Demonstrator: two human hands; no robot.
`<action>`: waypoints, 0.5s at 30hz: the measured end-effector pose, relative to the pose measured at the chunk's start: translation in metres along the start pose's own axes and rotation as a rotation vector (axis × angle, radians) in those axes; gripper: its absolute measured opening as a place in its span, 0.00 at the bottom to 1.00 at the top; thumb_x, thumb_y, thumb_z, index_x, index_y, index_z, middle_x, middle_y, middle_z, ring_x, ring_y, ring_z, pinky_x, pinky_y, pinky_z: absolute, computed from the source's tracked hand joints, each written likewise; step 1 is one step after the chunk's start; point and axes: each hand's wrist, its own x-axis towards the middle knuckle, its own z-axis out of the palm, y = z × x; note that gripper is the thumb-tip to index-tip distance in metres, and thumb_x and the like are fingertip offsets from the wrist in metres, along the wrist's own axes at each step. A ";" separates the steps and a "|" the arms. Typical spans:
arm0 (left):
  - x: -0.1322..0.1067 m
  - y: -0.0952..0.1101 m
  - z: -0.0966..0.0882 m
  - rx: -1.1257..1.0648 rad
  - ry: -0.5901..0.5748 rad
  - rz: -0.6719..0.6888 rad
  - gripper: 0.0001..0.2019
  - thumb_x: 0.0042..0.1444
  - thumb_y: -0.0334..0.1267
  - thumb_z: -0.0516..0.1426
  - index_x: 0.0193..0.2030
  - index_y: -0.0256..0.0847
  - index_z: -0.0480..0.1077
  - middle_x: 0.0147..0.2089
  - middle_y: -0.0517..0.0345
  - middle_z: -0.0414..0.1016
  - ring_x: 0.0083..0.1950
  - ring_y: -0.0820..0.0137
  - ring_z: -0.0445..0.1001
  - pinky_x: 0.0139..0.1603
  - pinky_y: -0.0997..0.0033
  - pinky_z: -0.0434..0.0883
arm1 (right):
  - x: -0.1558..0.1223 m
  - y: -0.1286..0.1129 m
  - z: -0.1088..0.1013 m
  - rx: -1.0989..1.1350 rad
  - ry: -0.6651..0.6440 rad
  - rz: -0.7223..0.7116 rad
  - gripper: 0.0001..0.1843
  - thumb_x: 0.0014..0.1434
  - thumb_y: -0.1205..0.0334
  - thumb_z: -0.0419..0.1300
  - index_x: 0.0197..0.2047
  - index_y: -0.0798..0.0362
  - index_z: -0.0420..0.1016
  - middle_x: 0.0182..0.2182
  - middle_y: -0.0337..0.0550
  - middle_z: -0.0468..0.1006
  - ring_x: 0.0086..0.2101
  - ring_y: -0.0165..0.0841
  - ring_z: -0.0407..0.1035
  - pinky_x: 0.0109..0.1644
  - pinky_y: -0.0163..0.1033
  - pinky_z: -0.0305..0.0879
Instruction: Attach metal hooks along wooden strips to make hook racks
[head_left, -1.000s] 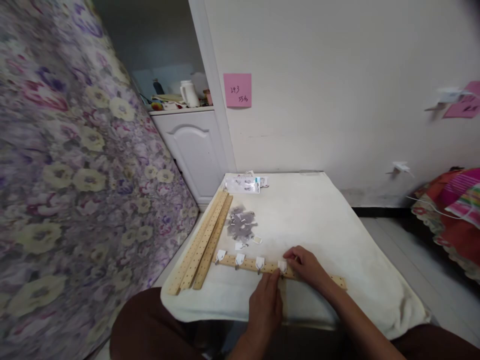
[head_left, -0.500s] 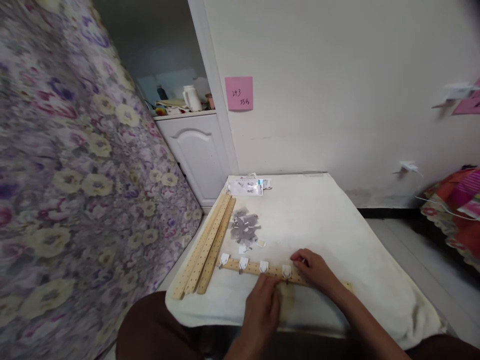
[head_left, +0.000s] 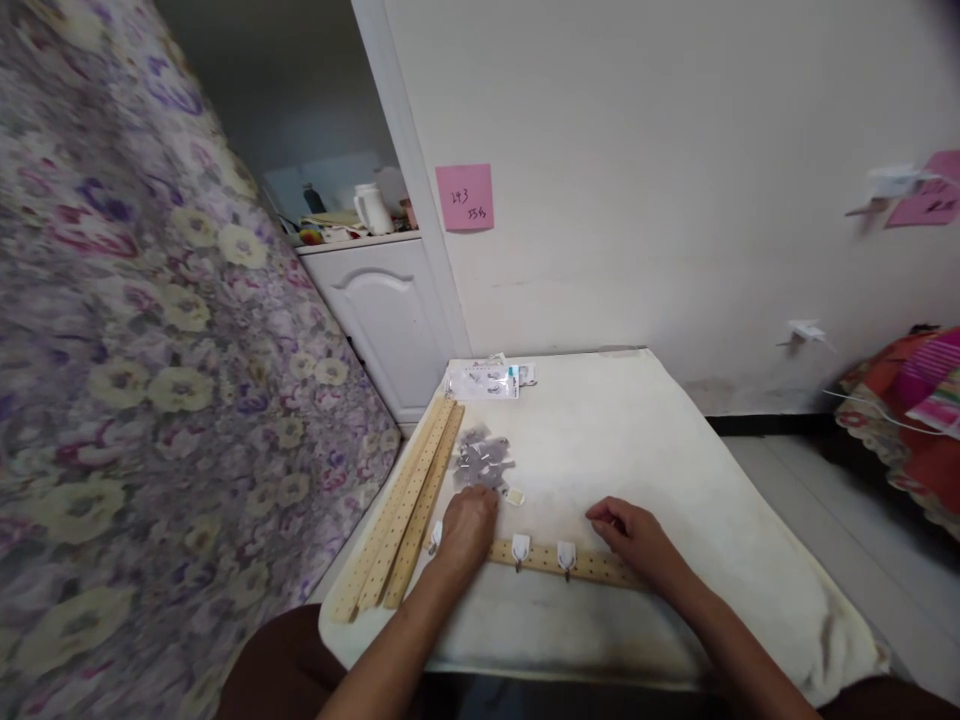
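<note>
My left hand (head_left: 469, 525) reaches over the left part of a perforated wooden strip (head_left: 607, 568). Its fingers bend down together at the near edge of a pile of small grey plastic packets (head_left: 484, 462), and what lies under the fingertips is hidden. Over the strip's right part, my right hand (head_left: 634, 530) has its thumb and fingers curled into a pinch; whatever is between them is too small to make out. White hooks with metal ends sit along the strip: one left of my left hand (head_left: 436, 536), one mid-strip (head_left: 520, 550) and another further right (head_left: 566, 557).
Several more perforated wooden strips (head_left: 405, 515) lie lengthwise at the table's left. By the pile rests a small pale square piece (head_left: 515, 496). Clear hook packaging (head_left: 480, 381) is at the far edge of the cloth-covered table (head_left: 600, 430). A floral curtain (head_left: 172, 350) hangs at left.
My left hand has left the strip's middle and moved left and forward to the packet pile, covering the small white piece there. My right hand stays near the strip's right part.
</note>
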 end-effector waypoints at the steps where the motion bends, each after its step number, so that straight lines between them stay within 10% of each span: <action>1: 0.001 0.001 0.001 0.009 -0.006 -0.004 0.11 0.57 0.31 0.49 0.29 0.40 0.71 0.33 0.52 0.73 0.39 0.66 0.70 0.43 0.68 0.63 | 0.000 -0.001 -0.002 0.002 0.002 0.000 0.11 0.54 0.59 0.53 0.35 0.53 0.74 0.26 0.41 0.75 0.29 0.33 0.68 0.34 0.37 0.61; 10: -0.015 0.019 -0.041 -0.035 0.056 -0.026 0.11 0.59 0.36 0.47 0.33 0.41 0.69 0.35 0.56 0.73 0.38 0.67 0.70 0.40 0.71 0.62 | -0.001 -0.009 -0.006 0.109 0.007 0.008 0.10 0.53 0.60 0.54 0.35 0.53 0.74 0.25 0.39 0.75 0.27 0.32 0.69 0.33 0.36 0.63; 15: -0.029 0.056 -0.058 -0.528 0.099 0.078 0.10 0.59 0.40 0.49 0.31 0.41 0.68 0.32 0.61 0.71 0.36 0.71 0.69 0.37 0.74 0.63 | -0.008 -0.021 0.002 0.424 -0.088 0.049 0.11 0.53 0.57 0.55 0.36 0.54 0.73 0.28 0.40 0.77 0.22 0.27 0.67 0.27 0.33 0.61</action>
